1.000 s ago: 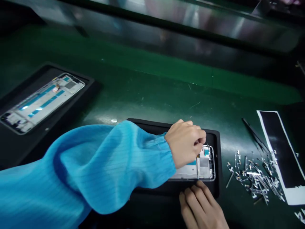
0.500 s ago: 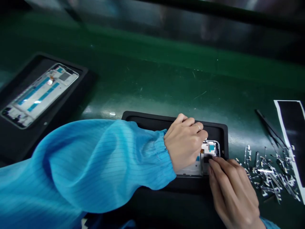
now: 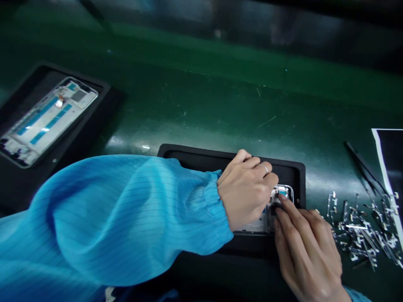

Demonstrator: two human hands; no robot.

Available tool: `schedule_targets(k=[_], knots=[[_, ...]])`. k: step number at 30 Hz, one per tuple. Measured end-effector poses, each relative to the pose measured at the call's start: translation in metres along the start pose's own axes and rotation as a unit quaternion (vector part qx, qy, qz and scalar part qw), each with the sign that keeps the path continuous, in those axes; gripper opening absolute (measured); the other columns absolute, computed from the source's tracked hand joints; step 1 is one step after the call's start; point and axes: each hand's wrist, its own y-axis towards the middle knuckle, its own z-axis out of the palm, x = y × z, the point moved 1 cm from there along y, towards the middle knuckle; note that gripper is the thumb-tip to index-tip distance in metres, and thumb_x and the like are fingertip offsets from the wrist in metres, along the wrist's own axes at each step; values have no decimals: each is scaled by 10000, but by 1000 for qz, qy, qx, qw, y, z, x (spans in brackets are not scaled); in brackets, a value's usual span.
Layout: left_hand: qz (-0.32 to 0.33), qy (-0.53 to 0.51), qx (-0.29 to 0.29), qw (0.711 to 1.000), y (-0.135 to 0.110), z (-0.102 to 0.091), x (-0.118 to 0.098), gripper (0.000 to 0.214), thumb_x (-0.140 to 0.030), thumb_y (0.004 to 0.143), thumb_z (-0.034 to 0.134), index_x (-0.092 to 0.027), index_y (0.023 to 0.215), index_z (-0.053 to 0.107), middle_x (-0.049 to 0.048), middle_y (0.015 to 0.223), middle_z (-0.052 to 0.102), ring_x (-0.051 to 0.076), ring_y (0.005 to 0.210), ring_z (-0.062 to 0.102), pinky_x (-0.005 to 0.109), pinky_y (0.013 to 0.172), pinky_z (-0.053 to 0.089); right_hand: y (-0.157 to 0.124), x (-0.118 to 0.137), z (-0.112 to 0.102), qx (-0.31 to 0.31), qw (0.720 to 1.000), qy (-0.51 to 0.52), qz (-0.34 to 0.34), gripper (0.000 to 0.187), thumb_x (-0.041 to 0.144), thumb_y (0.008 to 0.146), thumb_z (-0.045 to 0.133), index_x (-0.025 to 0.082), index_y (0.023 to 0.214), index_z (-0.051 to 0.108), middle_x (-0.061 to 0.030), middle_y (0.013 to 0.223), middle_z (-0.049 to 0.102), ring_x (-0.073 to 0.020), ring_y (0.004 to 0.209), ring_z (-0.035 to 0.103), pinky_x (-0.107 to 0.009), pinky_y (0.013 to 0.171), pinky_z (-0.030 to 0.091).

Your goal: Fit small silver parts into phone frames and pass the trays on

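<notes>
Bare-handed assembly at a green workbench (image 3: 201,109), seen from a head-worn camera; 2 hands are shown. A smartphone frame (image 3: 281,193) lies flat in a black tray (image 3: 231,161) at the near centre of the bench, with its long axis running left to right. The left hand (image 3: 247,191), wearing a thin ring (image 3: 265,168), reaches in from the left inside a blue striped sleeve (image 3: 126,214) and covers most of the frame, its fingers curled and close together. The right hand (image 3: 307,251) comes in from the near right, with its fingertips (image 3: 281,197) touching the frame's right end beside a small dark patch (image 3: 275,209). Neither hand's grip can be read: any pinch is hidden, and it cannot be told whether either hand is clamped on a part. To the right of the tray lies a loose pile of small metal pieces (image 3: 362,235), with black tweezers (image 3: 365,167) just beyond it and a white-edged black sheet (image 3: 388,159) at the far right. A second smartphone frame (image 3: 47,121) lies in another black tray (image 3: 103,88) at the far left.
</notes>
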Motion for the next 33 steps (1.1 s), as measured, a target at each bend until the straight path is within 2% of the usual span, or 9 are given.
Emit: schedule_targets(k=[11,19,26,33], knots=[[-3,0,18,1000,2,1,-1,233,-141,805,336,-125,659,517,23,654,475,142,619,396,297,644,282,3,2,2,-22,1000,3,6,214,57,720,466,56,923,533,-157,1033,538,-243,833,513,-380,705,403],[-2,-6,-3,1000,1,1,-1,219,-127,793,357,-122,639,513,28,653,489,140,608,388,296,640,286,9,6,3,-27,999,8,21,209,43,731,429,34,909,538,-163,1033,537,-248,804,502,-384,674,398],[-2,-8,0,1000,1,0,-2,224,-120,787,354,-120,633,515,30,651,485,141,609,387,298,641,296,10,7,3,-27,999,8,21,215,40,722,444,25,916,537,-164,1039,533,-257,808,488,-391,687,392],[7,-8,-15,1000,1,2,-1,222,-116,777,361,-120,614,511,32,637,484,146,596,387,305,623,300,8,8,5,-22,999,-5,40,201,72,758,410,55,912,539,-132,1066,525,-231,813,494,-376,713,395]])
